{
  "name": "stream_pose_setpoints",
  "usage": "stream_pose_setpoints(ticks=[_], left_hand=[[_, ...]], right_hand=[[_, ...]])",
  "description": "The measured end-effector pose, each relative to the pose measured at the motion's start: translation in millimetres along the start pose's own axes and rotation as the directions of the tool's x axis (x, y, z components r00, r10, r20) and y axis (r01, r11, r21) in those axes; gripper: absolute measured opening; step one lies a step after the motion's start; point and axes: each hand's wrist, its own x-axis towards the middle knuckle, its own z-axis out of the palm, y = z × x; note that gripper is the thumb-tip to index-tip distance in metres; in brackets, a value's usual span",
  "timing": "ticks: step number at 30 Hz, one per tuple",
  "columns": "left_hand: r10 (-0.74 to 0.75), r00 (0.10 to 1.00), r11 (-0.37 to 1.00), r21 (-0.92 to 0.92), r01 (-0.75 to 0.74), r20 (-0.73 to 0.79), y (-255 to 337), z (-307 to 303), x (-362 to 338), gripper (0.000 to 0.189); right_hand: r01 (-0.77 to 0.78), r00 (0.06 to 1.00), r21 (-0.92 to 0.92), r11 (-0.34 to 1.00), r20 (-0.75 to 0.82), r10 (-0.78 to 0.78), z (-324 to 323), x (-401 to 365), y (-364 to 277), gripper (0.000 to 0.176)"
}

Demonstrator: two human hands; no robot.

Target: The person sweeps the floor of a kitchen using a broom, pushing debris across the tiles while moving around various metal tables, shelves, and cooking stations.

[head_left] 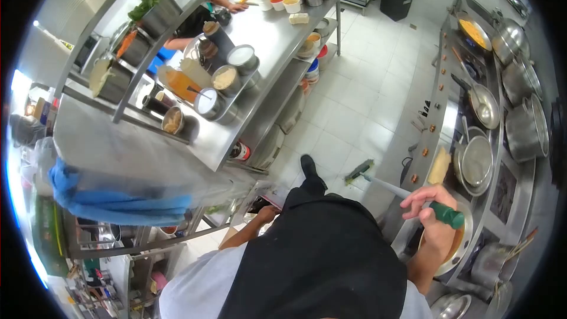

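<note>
My right hand (434,215) is wrapped round the green-ended pole of a broom (390,185), near its top. The pole slants down to the left, and the broom's dark green head (358,170) rests on the white tiled floor, with small bits of debris beside it. Low on my left side, next to the steel shelving, my left hand (269,213) appears closed at a dark object (257,204). My body and the small scale hide most of that object and the fingertips.
A stove (437,136) with pans and pots runs along the right. On the left stands a steel worktable (269,53) bearing containers and bottles; a blue cloth (112,195) hangs nearer. Another person's hand (238,7) rests on the table. A black bin (397,0) stands behind.
</note>
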Motion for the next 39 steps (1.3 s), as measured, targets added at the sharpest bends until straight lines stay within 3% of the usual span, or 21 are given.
stream_pose_setpoints(ticks=[2, 3, 5, 8, 11, 14, 17, 19, 22, 25, 28, 31, 34, 37, 39], left_hand=[[-0.004, 1.0, 1.0, -0.026, 0.003, -0.03, 0.0, -5.8, 20.3, 0.027], [0.085, 0.986, 0.963, 0.244, -0.119, 0.143, -23.0, 0.3, 51.6, 0.025], [0.116, 0.989, 0.953, 0.271, -0.138, 0.097, -35.6, -20.9, 79.1, 0.026], [0.015, 0.999, 0.991, 0.13, -0.01, -0.038, -67.5, -36.3, 137.3, 0.028], [-0.038, 0.999, 0.996, 0.086, 0.038, 0.006, -61.1, -97.2, 191.2, 0.032], [0.011, 0.999, 0.996, 0.093, -0.014, 0.036, -49.1, -161.1, 247.1, 0.037], [-0.094, 0.994, 0.975, -0.206, 0.081, -0.057, -51.1, -190.8, 302.2, 0.046], [-0.224, 0.969, 0.899, -0.407, 0.164, -0.103, -17.4, -246.1, 306.2, 0.051], [-0.348, 0.938, 0.759, -0.584, 0.286, 0.007, -15.6, -259.7, 330.3, 0.055], [-0.374, 0.925, 0.752, -0.562, 0.345, 0.068, -34.4, -242.9, 337.9, 0.055], [-0.333, 0.938, 0.854, -0.39, 0.345, 0.101, -77.6, -199.4, 336.0, 0.047], [-0.089, 0.992, 0.995, 0.044, 0.085, 0.085, -103.6, -190.6, 305.5, 0.038], [-0.366, 0.925, 0.925, -0.068, 0.373, 0.099, -94.1, -209.0, 270.6, 0.031], [-0.391, 0.919, 0.916, -0.114, 0.384, -0.044, -117.4, -172.2, 264.9, 0.031], [-0.37, 0.925, 0.929, -0.035, 0.369, -0.085, -104.5, -173.5, 264.1, 0.032]], right_hand=[[0.038, 0.999, -0.017, 0.999, -0.021, -0.039, 0.8, 34.9, 8.2, 0.065], [0.004, 0.999, -0.022, 1.0, -0.049, -0.005, 0.8, 52.8, 14.7, 0.065], [-0.065, 0.994, -0.039, 0.997, -0.093, 0.061, 2.4, 85.3, 27.5, 0.067], [-0.074, 0.991, -0.061, 0.995, -0.117, 0.067, 5.6, 142.7, 32.1, 0.064], [-0.071, 0.988, -0.038, 0.997, -0.143, 0.065, 8.4, 208.9, 36.8, 0.056], [-0.099, 0.985, -0.09, 0.991, -0.154, 0.084, 19.4, 265.3, 36.2, 0.053], [-0.121, 0.974, -0.085, 0.989, -0.201, 0.101, 17.8, 304.7, 26.1, 0.049], [-0.087, 0.982, -0.143, 0.986, -0.181, 0.06, 25.6, 334.4, 12.4, 0.052], [-0.019, 0.988, -0.209, 0.978, -0.152, -0.013, 32.8, 372.1, 3.7, 0.058], [0.02, 0.991, -0.214, 0.977, -0.122, -0.047, 46.0, 406.6, 1.3, 0.062], [0.091, 0.994, -0.239, 0.967, -0.033, -0.102, 54.2, 439.1, 4.0, 0.067], [0.079, 0.996, -0.231, 0.97, 0.055, -0.068, 52.9, 470.9, 9.8, 0.068], [0.115, 0.99, -0.222, 0.968, 0.106, -0.094, 47.4, 507.2, 19.0, 0.067], [0.134, 0.98, -0.205, 0.97, 0.169, -0.1, 39.3, 548.4, 31.9, 0.066], [0.083, 0.973, -0.184, 0.979, 0.229, -0.039, 26.7, 579.9, 40.7, 0.061]])
